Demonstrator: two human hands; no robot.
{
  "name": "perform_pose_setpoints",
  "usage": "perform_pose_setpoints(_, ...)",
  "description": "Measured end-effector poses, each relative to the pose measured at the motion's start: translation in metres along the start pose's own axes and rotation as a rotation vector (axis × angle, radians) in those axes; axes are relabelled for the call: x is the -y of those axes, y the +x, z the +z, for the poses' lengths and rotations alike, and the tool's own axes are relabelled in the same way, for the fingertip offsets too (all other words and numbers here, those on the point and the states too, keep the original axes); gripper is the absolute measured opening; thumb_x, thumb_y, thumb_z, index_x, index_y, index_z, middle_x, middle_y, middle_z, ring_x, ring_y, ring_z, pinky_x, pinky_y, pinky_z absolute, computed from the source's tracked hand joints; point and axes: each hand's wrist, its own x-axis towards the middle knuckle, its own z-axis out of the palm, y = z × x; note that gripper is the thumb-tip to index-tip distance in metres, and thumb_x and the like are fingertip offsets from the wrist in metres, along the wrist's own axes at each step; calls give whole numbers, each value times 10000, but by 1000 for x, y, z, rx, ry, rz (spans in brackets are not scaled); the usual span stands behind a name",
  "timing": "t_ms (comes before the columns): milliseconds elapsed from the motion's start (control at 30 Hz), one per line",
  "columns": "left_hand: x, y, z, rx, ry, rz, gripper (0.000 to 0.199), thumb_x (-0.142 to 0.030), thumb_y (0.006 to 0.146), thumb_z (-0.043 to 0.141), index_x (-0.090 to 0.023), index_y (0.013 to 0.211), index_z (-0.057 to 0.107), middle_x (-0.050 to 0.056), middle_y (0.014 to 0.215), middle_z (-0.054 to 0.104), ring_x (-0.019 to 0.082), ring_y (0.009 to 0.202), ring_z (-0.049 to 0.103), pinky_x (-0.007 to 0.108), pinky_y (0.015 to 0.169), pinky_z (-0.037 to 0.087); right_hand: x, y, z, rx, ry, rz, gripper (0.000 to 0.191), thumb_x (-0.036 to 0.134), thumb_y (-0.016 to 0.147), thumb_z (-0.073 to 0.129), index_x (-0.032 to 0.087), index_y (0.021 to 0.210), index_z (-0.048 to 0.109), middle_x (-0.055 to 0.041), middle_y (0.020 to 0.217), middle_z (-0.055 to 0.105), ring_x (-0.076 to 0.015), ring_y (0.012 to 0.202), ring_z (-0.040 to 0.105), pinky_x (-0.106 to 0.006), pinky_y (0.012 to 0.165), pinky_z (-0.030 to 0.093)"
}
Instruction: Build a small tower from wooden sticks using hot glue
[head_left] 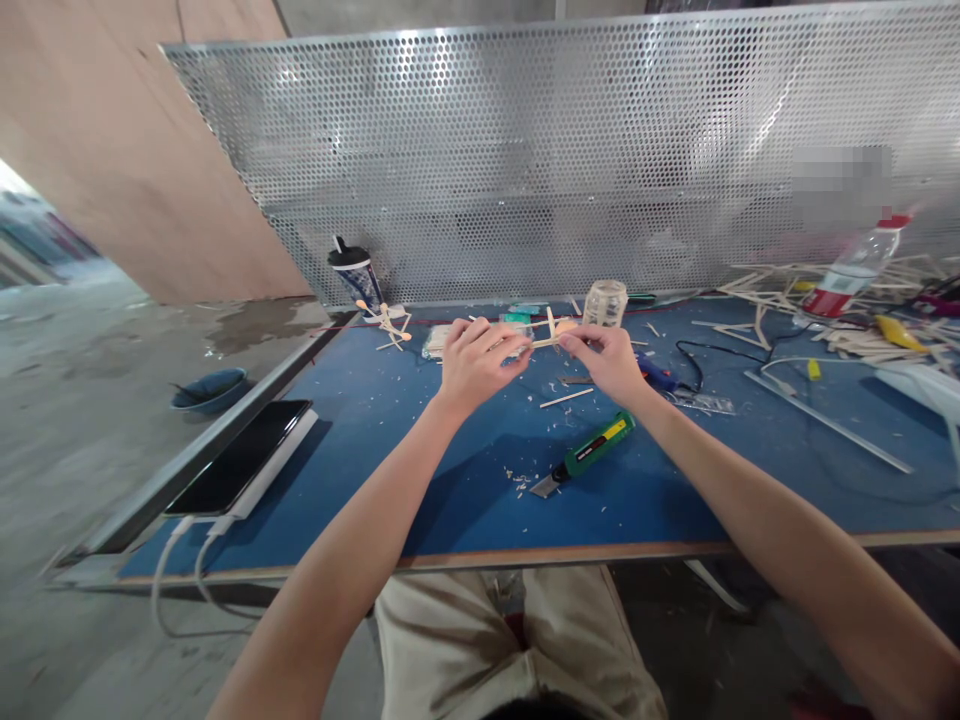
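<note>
Your left hand (484, 362) and right hand (606, 360) pinch a wooden-stick assembly (551, 328) above the tabletop (337, 480); some sticks look joined already, like the stick figure (387, 323) beyond; what remains is unclear.

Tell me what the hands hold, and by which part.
A small stick assembly, held by opposite ends: the left hand at one, the right hand at the other.

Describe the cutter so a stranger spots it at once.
On the blue tabletop, look between the person's forearms. The cutter lies slantwise there, metal blade pointing left and toward the table's near edge. Its green handle with a yellow patch sets it apart from the pale stick just beyond it.
</note>
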Motion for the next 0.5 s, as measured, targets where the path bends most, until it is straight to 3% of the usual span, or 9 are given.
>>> perform_pose_setpoints(233,1,-1,3,-2,24,15,121,-355,865,661,-324,934,756,47,937,719,259,902,533,415,871,286,1,1,0,4,-9,-1,205,379,857,644,212,820,757,-32,739,688,-165,686,583,-322,659,457)
perform_pose_setpoints(500,6,-2,4,-81,293,212,111,-327,885,643,-302,949,730,8,924,739,213,843,568,386,783,331,2,0,1,-1,-7,20,225,403,847,651,212,835,768,-30,717,673,-163,669,564,-315,641,447)
